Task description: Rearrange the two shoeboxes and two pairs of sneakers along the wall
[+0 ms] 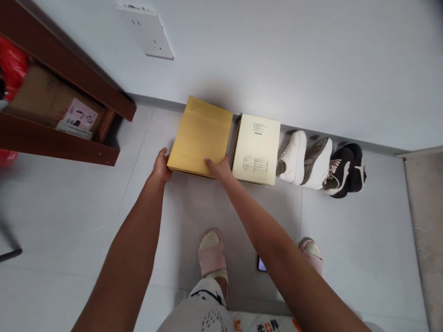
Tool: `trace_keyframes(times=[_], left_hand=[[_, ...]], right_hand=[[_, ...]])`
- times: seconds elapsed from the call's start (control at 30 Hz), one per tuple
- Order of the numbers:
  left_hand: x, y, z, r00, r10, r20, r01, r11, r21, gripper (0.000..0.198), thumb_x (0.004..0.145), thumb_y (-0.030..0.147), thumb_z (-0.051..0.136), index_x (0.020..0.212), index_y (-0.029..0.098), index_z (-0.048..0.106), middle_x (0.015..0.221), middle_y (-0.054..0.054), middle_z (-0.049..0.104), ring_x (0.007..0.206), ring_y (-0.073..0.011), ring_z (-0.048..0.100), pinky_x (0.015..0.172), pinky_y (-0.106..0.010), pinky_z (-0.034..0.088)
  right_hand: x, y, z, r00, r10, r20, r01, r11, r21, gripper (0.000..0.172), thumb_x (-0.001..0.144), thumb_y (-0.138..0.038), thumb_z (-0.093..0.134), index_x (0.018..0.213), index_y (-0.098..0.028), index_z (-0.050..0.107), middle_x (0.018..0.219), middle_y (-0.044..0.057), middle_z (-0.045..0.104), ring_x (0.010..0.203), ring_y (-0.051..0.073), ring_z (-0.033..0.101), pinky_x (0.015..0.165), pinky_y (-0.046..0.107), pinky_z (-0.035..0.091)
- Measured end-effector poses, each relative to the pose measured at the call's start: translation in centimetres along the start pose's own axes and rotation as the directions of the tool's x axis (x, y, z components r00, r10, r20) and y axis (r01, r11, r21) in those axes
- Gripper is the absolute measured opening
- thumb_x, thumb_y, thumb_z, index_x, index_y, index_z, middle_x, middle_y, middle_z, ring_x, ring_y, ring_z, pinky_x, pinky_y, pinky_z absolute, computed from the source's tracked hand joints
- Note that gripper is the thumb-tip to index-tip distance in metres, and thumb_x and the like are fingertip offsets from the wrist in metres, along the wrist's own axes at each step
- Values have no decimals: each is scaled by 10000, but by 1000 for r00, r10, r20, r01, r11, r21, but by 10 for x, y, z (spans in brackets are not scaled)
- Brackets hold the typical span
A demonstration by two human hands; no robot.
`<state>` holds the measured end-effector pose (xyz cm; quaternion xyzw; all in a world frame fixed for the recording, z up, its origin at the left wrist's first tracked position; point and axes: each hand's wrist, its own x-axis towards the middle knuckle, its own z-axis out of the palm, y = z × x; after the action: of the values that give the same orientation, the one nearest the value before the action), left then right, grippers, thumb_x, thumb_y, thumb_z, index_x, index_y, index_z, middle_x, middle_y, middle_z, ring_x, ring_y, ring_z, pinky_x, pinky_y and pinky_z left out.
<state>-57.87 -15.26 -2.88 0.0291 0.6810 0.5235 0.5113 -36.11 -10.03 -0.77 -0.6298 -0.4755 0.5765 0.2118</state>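
Observation:
A flat yellow cardboard box (202, 136) lies by the wall between my two hands. My left hand (162, 167) grips its near left corner, with the fingers against the side. At the near right corner, my right hand (219, 169) holds it with the thumb on top; the other fingers are hidden. Just right of it is a cream box (256, 146) with printed labels, close to my right hand but apart from the yellow box at the near end.
Along the wall stand white shoes (294, 157), grey-and-white shoes (318, 161) and black shoes (342, 173). A dark wooden frame (58, 143) holding a brown carton (38, 94) is at left. A phone (262, 264) lies on the floor near my pink slippers (212, 257). A socket plate (147, 32) is on the wall.

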Motion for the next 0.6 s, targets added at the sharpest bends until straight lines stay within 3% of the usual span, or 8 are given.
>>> trace_keyframes(times=[0.1,0.17,0.3,0.43,0.6], left_hand=[[-2,1,-4,997,74,-29,-73,997,16,382,784,522,695,978,193,690,839,-64,731,806,-240,705,619,-296,535],[-7,2,-5,994,105,-11,-104,994,13,364,770,483,728,981,190,683,834,-47,720,765,-208,682,596,-268,505],[-24,3,1,991,117,61,-115,992,-42,344,799,423,732,1016,160,689,866,-63,724,752,-186,670,586,-242,493],[-39,4,14,985,163,51,-161,986,-47,301,797,388,742,978,149,707,874,-69,731,762,-184,685,594,-248,526],[-59,14,30,956,293,10,-293,955,40,315,766,412,790,955,164,745,906,-72,758,850,-199,720,687,-269,588]], right_hand=[[-8,-9,0,999,34,-14,-34,998,-53,1096,842,-503,739,1651,-127,101,1569,227,480,1448,289,511,1196,471,431],[-13,-15,1,999,20,-43,-25,992,-125,1160,848,-553,727,1656,-85,40,1662,263,317,1559,316,339,1255,489,337],[-26,-29,2,1000,-5,3,5,956,-295,1151,878,-654,661,1640,-12,86,1718,301,53,1624,377,19,1294,573,155],[-42,-47,8,988,-67,137,112,930,-349,1062,928,-697,564,1631,-11,161,1718,300,57,1621,390,-15,1292,590,118],[-55,-59,16,979,-90,184,140,950,-280,1171,858,-799,568,1656,-67,122,1728,241,125,1624,376,32,1300,570,145]])
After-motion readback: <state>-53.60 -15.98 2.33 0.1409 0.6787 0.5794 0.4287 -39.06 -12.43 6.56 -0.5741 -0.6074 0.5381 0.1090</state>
